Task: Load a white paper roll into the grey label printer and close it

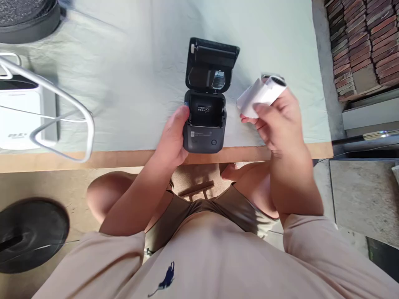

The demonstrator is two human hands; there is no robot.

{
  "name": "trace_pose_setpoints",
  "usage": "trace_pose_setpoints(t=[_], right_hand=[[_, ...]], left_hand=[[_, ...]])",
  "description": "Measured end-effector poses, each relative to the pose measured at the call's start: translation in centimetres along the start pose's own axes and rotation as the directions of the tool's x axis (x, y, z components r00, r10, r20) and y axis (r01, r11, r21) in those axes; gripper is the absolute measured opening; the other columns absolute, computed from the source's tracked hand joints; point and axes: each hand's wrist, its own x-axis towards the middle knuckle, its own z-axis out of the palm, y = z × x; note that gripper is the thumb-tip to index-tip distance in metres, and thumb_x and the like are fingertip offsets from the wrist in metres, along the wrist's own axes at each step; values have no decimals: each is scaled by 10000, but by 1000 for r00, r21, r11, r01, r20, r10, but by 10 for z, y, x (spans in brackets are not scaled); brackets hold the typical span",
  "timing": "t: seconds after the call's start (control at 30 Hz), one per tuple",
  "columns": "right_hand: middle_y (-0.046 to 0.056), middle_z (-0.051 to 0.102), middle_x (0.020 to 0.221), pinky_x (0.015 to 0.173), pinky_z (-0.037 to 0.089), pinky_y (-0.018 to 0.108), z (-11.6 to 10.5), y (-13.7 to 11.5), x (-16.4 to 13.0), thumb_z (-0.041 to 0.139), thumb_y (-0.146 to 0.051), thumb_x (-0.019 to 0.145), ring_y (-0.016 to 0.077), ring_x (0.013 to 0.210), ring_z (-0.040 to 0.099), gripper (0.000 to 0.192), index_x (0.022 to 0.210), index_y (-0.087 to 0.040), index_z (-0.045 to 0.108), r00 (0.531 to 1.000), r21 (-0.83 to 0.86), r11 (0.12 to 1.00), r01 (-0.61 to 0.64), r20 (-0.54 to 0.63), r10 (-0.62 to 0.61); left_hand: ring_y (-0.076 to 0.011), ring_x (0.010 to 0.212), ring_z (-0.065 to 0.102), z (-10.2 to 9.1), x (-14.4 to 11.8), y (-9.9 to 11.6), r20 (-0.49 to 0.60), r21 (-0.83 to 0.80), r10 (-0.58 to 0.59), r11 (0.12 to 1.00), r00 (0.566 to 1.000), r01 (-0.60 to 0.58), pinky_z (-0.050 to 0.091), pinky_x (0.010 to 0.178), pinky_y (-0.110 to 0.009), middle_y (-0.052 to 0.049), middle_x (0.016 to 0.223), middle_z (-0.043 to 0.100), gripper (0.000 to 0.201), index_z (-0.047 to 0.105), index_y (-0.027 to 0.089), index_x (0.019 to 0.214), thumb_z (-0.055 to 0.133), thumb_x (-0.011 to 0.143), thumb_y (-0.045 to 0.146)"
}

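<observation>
ok so from my feed: left hand is wrapped around the left side of a small dark printer, thumb up on its top edge and the rest of the fingers tucked under/behind where I can't see them. So that hand is clenched on the printer, holding it right at the near edge of the counter. The printer lid is flipped open and stands up on the far side of those fingers, and the paper bay below it looks dark inside with just a small label showing

right hand is up off the counter, just to the right of the printer and not touching it. Its fingers are curled around a white paper roll, which pokes out past the fingertips toward the printer lid, tilted, with the open end of the core facing up and right. There's something small and dark right behind the roll on the counter, can't tell what it is

counter has a pale greenish cloth over it. Well to the left of the left-hand fingers there's a white box with a bent metal wire frame across it, and a round dark thing in the far left corner. Stack of bricks off past the right hand, beyond the counter edge
</observation>
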Motion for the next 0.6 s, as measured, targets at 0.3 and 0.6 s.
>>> trace_pose_setpoints(t=[0.3,0.6], right_hand=[[74,711,1205,987,604,397,7,29,-22,684,-491,914,199,1053,683,451,1279,-239,604,989,-530,840,112,146,-40],[107,632,1233,987,574,403,-23,18,-19,584,-393,958,196,1062,627,334,1242,-218,605,961,-719,678,156,-49,-272]], left_hand=[[-234,1189,732,4,3,5,-45,-31,-61,998,997,60,636,912,-333,-31,992,798,300,722,245,998,562,1015,498],[-214,1056,775,11,1,8,-108,-102,-43,994,993,32,656,906,-316,-60,883,765,431,725,199,988,421,1097,484]])
